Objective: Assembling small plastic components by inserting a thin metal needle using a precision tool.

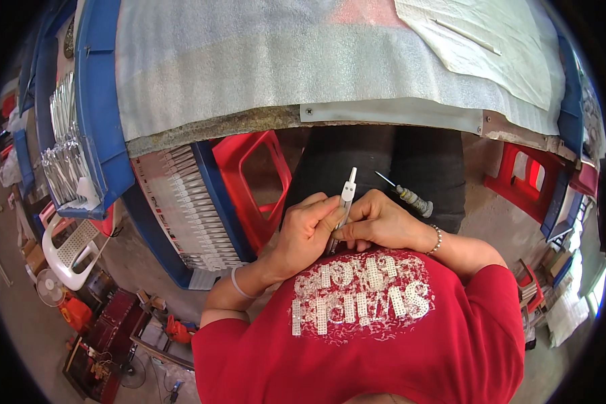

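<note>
White plastic piece [347, 195], long and narrow with a forked tip, is sticking up between my two hands, close in front of my chest and above my lap. Seen from the head camera, my left hand [308, 232] is curling around its lower part, thumb pressing along the side. My right hand [378, 222] is closing into a fist against it from the other side, and a screwdriver [409, 196] with a thin blade is poking out past my right knuckles, its grey handle angling toward my wrist. Both forearms are bending inward from the bottom edge, wrists nearly meeting.

Just beyond my hands, the worn front edge of the workbench [249, 121] is running across, covered with pale foam sheeting. Below that edge, a red stool [249, 182] is standing near my left hand, beside a blue tray [205, 222] filled with rows of similar white pieces.
</note>
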Action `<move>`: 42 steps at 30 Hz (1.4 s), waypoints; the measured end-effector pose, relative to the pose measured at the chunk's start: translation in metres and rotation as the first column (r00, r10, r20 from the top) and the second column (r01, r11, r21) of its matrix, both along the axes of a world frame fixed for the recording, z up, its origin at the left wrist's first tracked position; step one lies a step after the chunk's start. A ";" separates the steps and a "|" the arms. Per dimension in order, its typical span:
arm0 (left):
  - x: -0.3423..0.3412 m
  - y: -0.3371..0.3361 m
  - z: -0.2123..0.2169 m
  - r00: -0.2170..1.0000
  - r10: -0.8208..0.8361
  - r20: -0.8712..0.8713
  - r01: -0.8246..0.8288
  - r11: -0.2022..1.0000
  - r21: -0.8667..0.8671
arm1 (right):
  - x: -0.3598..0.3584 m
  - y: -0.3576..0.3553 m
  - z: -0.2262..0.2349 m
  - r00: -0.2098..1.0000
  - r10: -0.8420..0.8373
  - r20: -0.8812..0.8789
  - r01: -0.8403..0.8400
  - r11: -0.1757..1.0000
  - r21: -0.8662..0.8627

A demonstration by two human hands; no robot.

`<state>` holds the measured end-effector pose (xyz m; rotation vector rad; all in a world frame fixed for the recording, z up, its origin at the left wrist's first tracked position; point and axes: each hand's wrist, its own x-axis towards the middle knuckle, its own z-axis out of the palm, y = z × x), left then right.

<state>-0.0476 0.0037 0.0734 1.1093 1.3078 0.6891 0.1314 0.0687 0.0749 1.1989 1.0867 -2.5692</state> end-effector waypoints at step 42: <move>0.038 -0.003 -0.029 0.842 0.383 0.381 -0.163 0.853 -0.496 | 0.057 0.006 0.063 0.955 0.099 0.279 -0.296 0.289 0.910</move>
